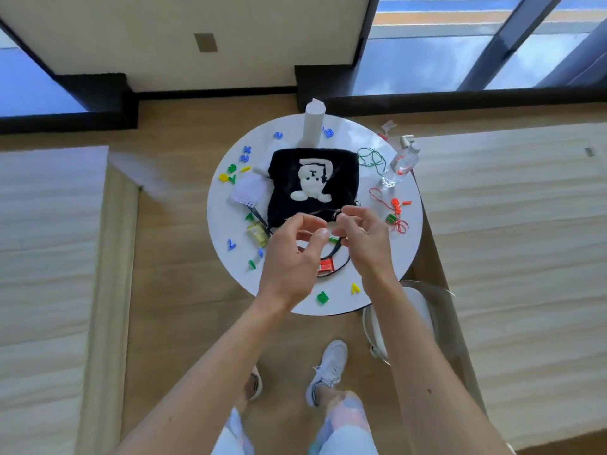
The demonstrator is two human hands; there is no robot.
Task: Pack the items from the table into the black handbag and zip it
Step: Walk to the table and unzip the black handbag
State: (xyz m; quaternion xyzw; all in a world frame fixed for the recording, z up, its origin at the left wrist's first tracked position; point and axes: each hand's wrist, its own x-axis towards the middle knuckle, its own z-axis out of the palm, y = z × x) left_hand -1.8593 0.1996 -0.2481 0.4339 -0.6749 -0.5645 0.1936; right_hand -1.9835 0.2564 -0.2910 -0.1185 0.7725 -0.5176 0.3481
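Note:
A black handbag [313, 182] with a white cartoon figure lies flat in the middle of the round white table [407, 231]. Both hands hover over its near edge. My right hand [364, 238] pinches the zipper pull at the bag's near edge. My left hand [295, 254] is curled beside it with fingers bent, and I cannot tell whether it touches the bag's edge. The bag's black strap [335, 254] trails under my hands. Around the bag lie a small yellow-green bottle [258, 234], a white pouch [248, 190], a red packet [326, 267] and several coloured plastic letters.
A clear water bottle [400, 165] lies at the table's right, with green cord [371, 159] and red cord [399, 224] near it. A white cylinder [313, 123] stands behind the bag. A clear chair [400, 320] stands near right. Beds flank the table on both sides.

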